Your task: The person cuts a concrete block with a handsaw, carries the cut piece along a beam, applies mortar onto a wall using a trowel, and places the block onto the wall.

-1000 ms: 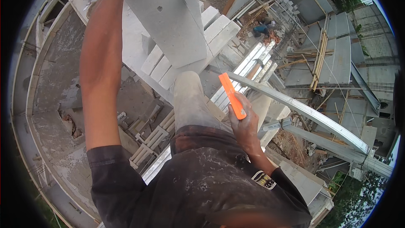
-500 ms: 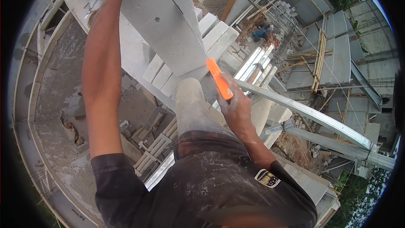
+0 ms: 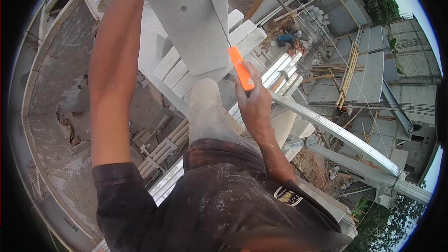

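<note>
My right hand (image 3: 255, 105) is closed round a flat orange tool handle (image 3: 241, 68), held up by the lower right edge of a grey slab (image 3: 186, 23). A dark, straight line runs along the slab down to the handle's tip; whether it is a blade seen edge-on or a cut, I cannot tell. My left forearm (image 3: 112, 65) reaches up past the slab's left side, and its hand is beyond the top edge. Under the slab lie several pale blocks (image 3: 169, 64). My bent knee (image 3: 204, 91) is just below the slab's near end.
A hammer (image 3: 280, 80) rests on shiny metal channels (image 3: 275, 67) to the right. A long metal beam (image 3: 336, 130) slants away to the right over rubble. Lower down, a person in blue (image 3: 285, 39) is among bricks. Left is a rough concrete surface with a hole (image 3: 69, 128).
My right hand and the orange handle have moved slightly up and to the left. My left hand has gone out past the top edge. The whole view has shifted a little.
</note>
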Available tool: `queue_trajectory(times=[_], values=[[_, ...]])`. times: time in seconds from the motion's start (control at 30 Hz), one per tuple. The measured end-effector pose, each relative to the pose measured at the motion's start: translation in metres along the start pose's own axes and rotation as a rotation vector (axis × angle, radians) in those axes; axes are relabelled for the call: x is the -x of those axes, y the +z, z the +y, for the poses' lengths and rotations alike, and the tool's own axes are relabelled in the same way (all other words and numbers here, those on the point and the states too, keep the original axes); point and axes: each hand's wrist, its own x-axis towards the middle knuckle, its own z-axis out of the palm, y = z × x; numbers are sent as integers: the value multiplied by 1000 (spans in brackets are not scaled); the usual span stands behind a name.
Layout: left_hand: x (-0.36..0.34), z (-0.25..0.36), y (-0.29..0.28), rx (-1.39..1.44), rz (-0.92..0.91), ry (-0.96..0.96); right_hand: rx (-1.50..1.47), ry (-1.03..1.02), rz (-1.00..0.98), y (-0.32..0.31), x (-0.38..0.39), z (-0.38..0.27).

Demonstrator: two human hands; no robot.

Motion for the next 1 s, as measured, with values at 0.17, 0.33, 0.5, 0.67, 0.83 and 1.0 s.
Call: queue_trajectory(times=[0.17,0.33,0.5,0.67,0.83,1.0], values=[[35,-2,-2,19,-36,-206,-7,74,-26,-68,135,18],[-14,69,26,58,-150,-166,-28,76,95,-11,-18,24],[31,18,-6,-77,-7,-208,-68,21,-47,-1,-1,-4],[19,-4,15,-70,132,-75,10,114,-22,-63,145,26],[76,-46,-7,-168,85,-187,-17,-77,3,-20,55,-2],[238,-102,-106,-404,66,-535,-14,8,-4,-9,-37,-21]])
